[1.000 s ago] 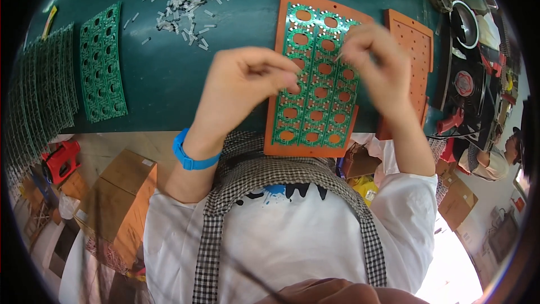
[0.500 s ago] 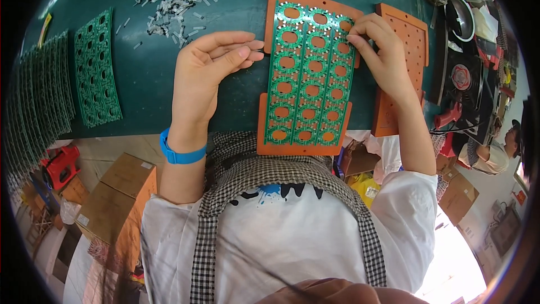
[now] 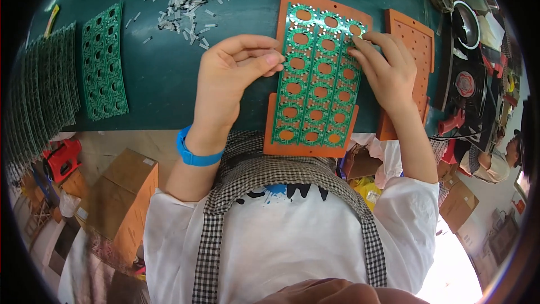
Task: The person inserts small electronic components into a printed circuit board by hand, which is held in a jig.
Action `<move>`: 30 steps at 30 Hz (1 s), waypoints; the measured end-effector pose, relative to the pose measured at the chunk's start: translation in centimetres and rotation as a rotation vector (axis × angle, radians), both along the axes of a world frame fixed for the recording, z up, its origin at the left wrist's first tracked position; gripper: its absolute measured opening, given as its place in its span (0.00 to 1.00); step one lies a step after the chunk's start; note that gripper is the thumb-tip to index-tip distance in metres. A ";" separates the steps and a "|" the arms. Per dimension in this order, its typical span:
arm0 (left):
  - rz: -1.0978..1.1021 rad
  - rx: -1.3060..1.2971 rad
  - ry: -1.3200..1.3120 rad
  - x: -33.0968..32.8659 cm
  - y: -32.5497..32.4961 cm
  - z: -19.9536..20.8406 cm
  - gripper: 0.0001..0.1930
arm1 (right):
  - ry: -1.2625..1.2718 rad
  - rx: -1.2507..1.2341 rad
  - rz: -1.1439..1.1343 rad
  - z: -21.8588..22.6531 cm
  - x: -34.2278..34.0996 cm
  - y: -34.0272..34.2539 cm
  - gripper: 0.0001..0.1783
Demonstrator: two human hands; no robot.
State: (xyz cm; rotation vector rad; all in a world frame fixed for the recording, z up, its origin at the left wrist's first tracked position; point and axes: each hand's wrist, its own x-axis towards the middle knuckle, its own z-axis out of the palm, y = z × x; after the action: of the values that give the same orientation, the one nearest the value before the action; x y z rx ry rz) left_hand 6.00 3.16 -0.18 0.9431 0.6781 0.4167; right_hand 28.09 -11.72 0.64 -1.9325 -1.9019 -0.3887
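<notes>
A green circuit board panel [image 3: 308, 79] with rows of round cutouts lies on an orange-brown fixture plate [image 3: 323, 0] in front of me. My left hand [image 3: 239, 67] is at the panel's left edge, thumb and fingertips pinched together; what they hold, if anything, is too small to make out. Over the panel's upper right edge, my right hand [image 3: 388, 67] has its thumb and index finger bent close together near the right column of cutouts. Anything between those fingertips is hidden. Small shiny parts sit around the upper cutouts.
Small clear-and-dark pieces [image 3: 188, 8] lie in a loose pile at the far left of the green table [image 3: 169, 90]. Another panel [image 3: 104, 62] and a row of standing panels [image 3: 48, 84] are further left. A second orange-brown plate [image 3: 419, 50] lies right, before a red-handled tool [image 3: 451, 122].
The whole view has shifted, so the table things appear further right. My left hand has come closer to the panel's edge. My right fingertips have moved slightly nearer to me along the panel.
</notes>
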 end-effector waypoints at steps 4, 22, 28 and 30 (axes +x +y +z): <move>0.019 0.008 -0.042 0.6 -1.2 0.5 0.11 | 0.281 0.081 0.032 1.6 -4.1 1.6 0.15; 0.122 0.181 -0.050 0.2 -0.5 0.0 0.07 | 0.570 -0.336 0.008 1.2 -0.5 -1.5 0.03; 0.106 0.184 -0.020 0.0 -0.5 -0.3 0.06 | 0.561 -0.321 -0.021 1.0 -0.5 -1.5 0.04; 0.098 0.169 -0.016 0.0 -0.5 -0.3 0.05 | 0.553 -0.315 -0.020 0.9 -0.5 -1.5 0.04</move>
State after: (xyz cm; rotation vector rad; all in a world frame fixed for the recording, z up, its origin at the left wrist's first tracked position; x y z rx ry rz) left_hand 5.99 2.64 -0.45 1.0676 0.6843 0.5745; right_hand 27.58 -13.19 1.56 -1.9759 -1.6377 0.4304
